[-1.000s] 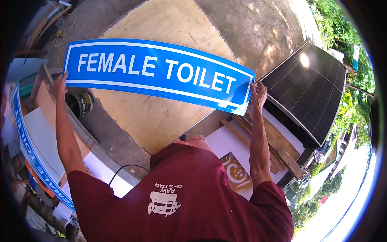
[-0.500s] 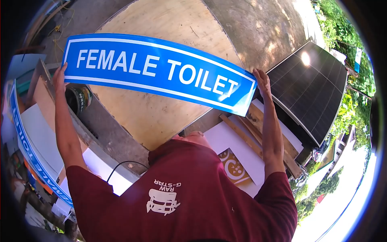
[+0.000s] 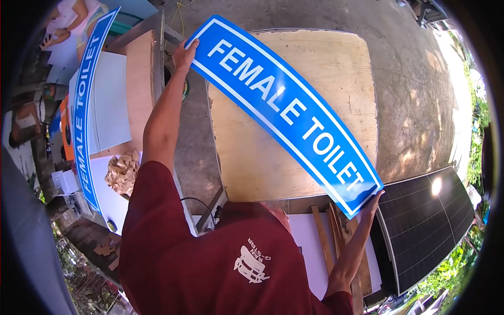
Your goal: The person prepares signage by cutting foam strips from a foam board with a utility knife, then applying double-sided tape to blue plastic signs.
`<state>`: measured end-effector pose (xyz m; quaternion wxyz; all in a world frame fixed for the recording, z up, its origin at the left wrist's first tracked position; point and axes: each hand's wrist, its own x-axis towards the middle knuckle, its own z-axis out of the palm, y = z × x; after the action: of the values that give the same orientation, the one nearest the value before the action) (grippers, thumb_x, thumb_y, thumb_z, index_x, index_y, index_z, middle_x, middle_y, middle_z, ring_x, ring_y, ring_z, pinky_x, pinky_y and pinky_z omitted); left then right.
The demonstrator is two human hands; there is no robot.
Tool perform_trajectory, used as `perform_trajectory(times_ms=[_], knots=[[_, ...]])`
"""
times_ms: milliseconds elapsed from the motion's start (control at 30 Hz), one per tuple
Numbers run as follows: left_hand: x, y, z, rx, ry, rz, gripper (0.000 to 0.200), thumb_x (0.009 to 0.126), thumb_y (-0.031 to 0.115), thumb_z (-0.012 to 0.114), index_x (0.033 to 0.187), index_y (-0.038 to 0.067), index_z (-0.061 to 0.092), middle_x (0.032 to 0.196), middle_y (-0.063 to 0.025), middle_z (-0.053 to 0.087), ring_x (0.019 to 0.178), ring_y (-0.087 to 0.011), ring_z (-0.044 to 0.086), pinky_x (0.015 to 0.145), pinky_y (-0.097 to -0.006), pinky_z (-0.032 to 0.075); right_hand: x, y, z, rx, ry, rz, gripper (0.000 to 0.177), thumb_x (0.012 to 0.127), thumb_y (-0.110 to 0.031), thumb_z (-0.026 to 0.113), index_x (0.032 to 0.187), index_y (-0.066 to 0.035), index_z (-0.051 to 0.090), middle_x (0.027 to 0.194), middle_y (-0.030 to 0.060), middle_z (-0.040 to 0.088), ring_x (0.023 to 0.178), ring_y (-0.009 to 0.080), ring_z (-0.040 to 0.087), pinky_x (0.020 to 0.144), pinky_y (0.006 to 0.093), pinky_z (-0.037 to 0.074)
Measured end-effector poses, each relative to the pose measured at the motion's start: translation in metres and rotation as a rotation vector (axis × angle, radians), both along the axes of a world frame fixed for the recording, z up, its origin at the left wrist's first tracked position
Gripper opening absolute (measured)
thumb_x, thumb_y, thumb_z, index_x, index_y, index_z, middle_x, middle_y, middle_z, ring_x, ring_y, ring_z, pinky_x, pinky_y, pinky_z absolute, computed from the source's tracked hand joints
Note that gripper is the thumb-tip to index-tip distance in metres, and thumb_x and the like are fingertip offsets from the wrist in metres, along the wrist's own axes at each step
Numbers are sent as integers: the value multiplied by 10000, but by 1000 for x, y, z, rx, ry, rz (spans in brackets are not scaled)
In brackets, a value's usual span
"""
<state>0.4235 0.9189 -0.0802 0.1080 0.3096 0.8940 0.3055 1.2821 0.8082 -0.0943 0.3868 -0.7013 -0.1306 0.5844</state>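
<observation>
"Blue rectangular sign panel [image 3: 283,107] with FEMALE TOILET in white capitals, glossy and thin. Where is it, exactly?"

"Out in front of the person, slantwise across the view above a pale square plywood board [image 3: 247,168]. One end points up and away past the board's far left corner; the other overhangs the near edge, by the brown wooden strips [image 3: 322,236]. Whether the middle touches the plywood, I can't tell."

"And the hands?"

"Left hand [image 3: 184,55] clamped on the far end, fingertips over the face. Right hand [image 3: 374,199] closed on the near end's corner, though whatever lies behind the panel is hidden."

"Why one at each end?"

"My guess: something that long and slim would sag or swing from one side. Gripping the extremes also leaves the lettering uncovered, and spares the face finger marks."

"It looks bowed."

"Could be flex, could be the wide lens; I wouldn't swear to either. A white border line runs just inside the edge, and a pale glare sits near the middle letters."

"Its twin?"

"A second blue FEMALE TOILET sign [image 3: 81,105] stands at the left, seen nearly edge-on, probably parked upright to save room."
</observation>
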Motion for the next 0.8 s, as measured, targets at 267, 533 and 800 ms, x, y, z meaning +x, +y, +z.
perform_trajectory(times_ms=[267, 533, 800], knots=[[-30, 0, -43, -45, 64, -106, 922, 808, 759, 576, 1492, 157, 429, 1473, -213, 448, 1388, -399, 388, 1097, -573, 366, -17, 4, 6, 107, -247, 207, 912, 964, -701, 426, 1518, 18, 347, 1581, 182, 337, 1410, 336, 383, 1167, 451, 301], [43, -100, 31, 201, 78, -77, 579, 875, 453, 691, 1284, 49, 620, 1162, -183, 676, 1056, -320, 666, 920, -401, 538, 10, -4, 24, -25, -212, 46, 843, 960, -727, 376, 1464, -53, 437, 1463, 151, 482, 1303, 302, 481, 1056, 450, 391], [155, -389, 133, 355, -445, 194, 203, 947, 217, 665, 994, 29, 724, 705, -36, 655, 604, -97, 619, 514, -257, 484, 92, -84, -14, 97, -419, -159, 447, 1021, -503, 503, 926, -81, 615, 662, -16, 505, 498, 114, 411, 428, 291, 357]])
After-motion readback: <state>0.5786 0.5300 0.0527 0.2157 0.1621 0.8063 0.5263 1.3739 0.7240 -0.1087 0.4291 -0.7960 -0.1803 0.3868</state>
